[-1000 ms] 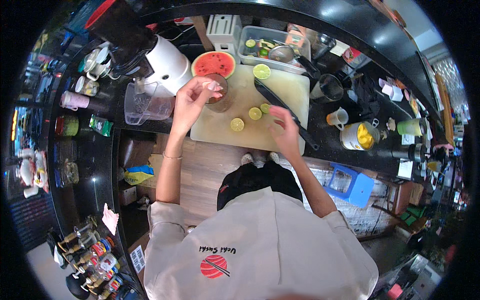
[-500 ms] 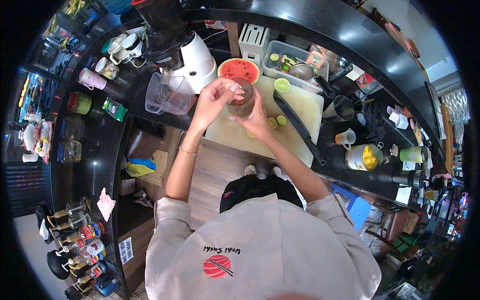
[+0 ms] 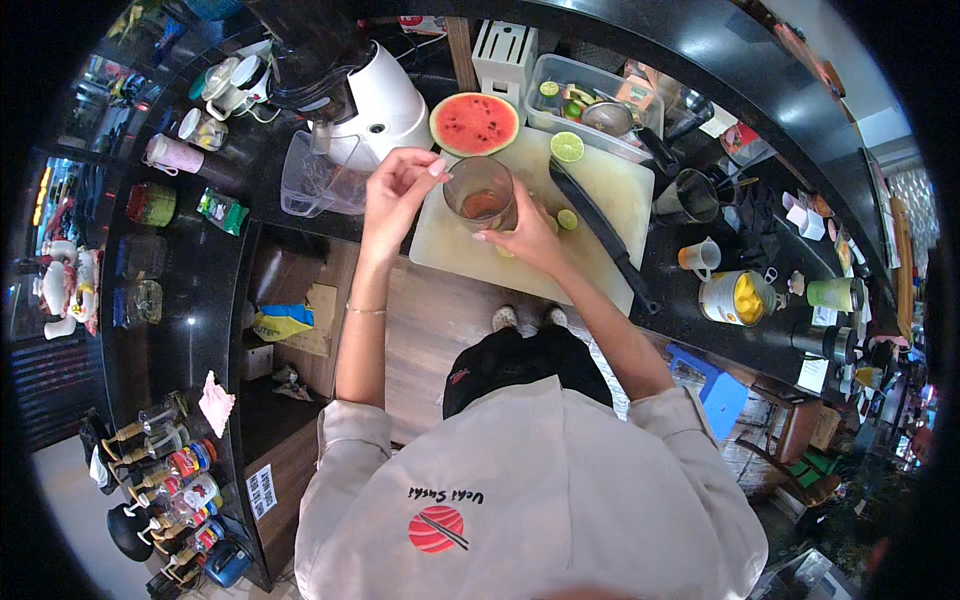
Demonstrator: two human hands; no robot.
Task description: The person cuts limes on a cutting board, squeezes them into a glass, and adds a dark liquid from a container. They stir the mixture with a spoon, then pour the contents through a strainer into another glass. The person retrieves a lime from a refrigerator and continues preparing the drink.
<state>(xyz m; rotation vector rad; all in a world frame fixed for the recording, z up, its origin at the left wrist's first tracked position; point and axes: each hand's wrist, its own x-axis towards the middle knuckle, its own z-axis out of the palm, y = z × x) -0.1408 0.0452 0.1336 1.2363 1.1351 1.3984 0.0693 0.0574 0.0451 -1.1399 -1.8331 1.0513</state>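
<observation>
My right hand (image 3: 532, 238) is wrapped round a clear, greyish drinking glass (image 3: 476, 178) above the cutting board (image 3: 445, 248). Some reddish-brown stuff shows in the bottom of the glass. Beside its left rim is my left hand (image 3: 396, 198), thumb and forefinger pinched together; whether anything small sits between the fingertips I cannot make out. Behind the glass, a cut watermelon half (image 3: 474, 124) lies with its red face up. A lime half (image 3: 567, 147) and smaller lime pieces (image 3: 567, 219) are on the board, partly hidden by my right hand. A long black knife (image 3: 602, 232) lies slanting across it.
A white juicer (image 3: 388, 105) and a clear plastic jug (image 3: 312, 180) stand at the left. A clear bin (image 3: 590, 75) holds limes and a strainer. To the right are a dark jug (image 3: 688, 197), a measuring cup (image 3: 699, 258) and a can of yellow fruit (image 3: 735, 298).
My left hand has drawn back left from over the glass to beside its rim, uncovering the inside. The right hand still holds the glass, now tilted to show more of its inside.
</observation>
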